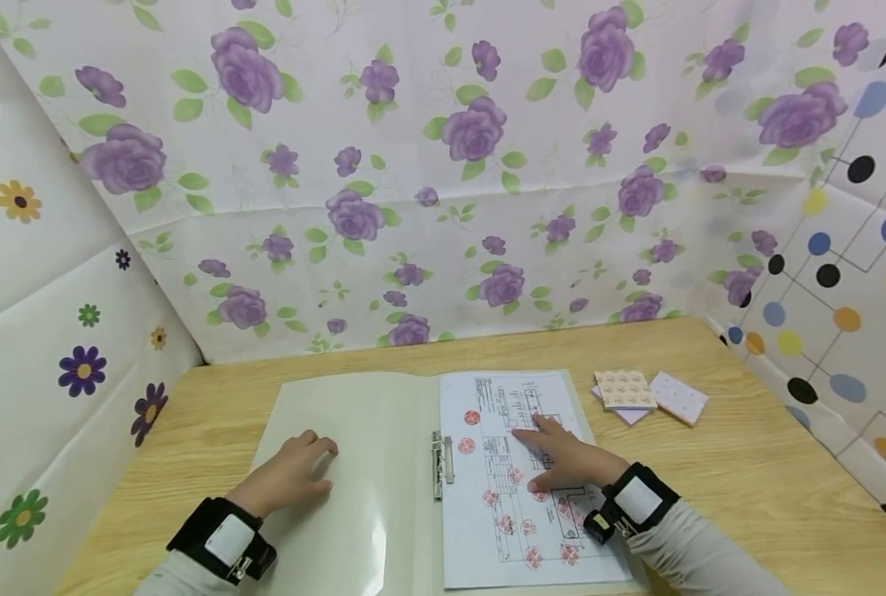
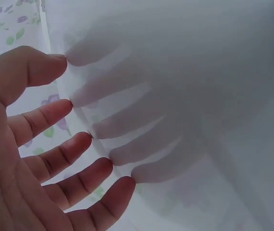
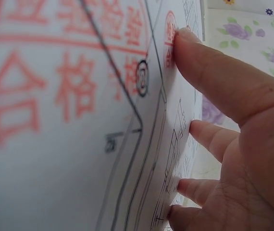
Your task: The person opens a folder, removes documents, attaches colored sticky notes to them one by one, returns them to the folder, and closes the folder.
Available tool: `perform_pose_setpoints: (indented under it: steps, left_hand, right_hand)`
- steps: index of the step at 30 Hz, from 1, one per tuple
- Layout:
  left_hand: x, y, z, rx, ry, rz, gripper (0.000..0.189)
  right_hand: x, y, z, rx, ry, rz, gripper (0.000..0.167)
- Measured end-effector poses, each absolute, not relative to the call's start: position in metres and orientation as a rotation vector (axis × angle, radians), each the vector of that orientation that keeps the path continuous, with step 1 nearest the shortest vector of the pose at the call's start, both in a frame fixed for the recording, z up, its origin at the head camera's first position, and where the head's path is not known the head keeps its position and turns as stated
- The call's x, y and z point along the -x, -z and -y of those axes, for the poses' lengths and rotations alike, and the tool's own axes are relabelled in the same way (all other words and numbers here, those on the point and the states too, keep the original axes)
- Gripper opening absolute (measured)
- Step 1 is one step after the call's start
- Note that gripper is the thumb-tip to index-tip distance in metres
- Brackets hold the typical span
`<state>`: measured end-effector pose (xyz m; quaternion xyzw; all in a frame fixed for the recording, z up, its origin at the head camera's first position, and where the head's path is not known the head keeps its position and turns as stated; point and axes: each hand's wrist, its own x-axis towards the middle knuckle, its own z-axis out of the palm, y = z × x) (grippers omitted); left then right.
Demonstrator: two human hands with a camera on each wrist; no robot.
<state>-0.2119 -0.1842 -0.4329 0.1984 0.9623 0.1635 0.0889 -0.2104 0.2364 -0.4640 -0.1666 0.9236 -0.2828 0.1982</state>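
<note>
The folder (image 1: 361, 447) lies open and flat on the worktop (image 1: 741, 497), probably so that each side is easy to reach. On its right side is the printed sheet (image 1: 513, 505), its edge at the metal clip (image 1: 441, 468). The left hand (image 1: 291, 473) touches the bare cover; the right hand (image 1: 573, 457) rests on the sheet, perhaps for keeping it flat. Each grip is wide, holding nothing. 3 small pads (image 1: 625, 389) lie near, outside the folder.
</note>
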Motion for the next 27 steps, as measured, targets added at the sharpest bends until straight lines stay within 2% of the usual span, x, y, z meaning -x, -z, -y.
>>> perform_pose_setpoints:
  steps: [8, 17, 22, 27]
  left_hand:
    - [0.221, 0.439, 0.165, -0.618, -0.405, -2.993, 0.030]
    - [0.232, 0.443, 0.134, -0.721, -0.383, -3.037, 0.028]
    - [0.237, 0.447, 0.118, -0.786, -0.440, -2.994, 0.033]
    - [0.243, 0.452, 0.104, -0.819, -0.574, -2.892, 0.046]
  right_hand:
    - [0.210, 0.460, -0.235, 0.460, 0.794, -2.578, 0.084]
    - [0.208, 0.458, -0.233, 0.458, 0.804, -2.574, 0.083]
    - [0.208, 0.458, -0.234, 0.469, 0.813, -2.567, 0.083]
    - [0.209, 0.457, -0.234, 0.472, 0.808, -2.569, 0.084]
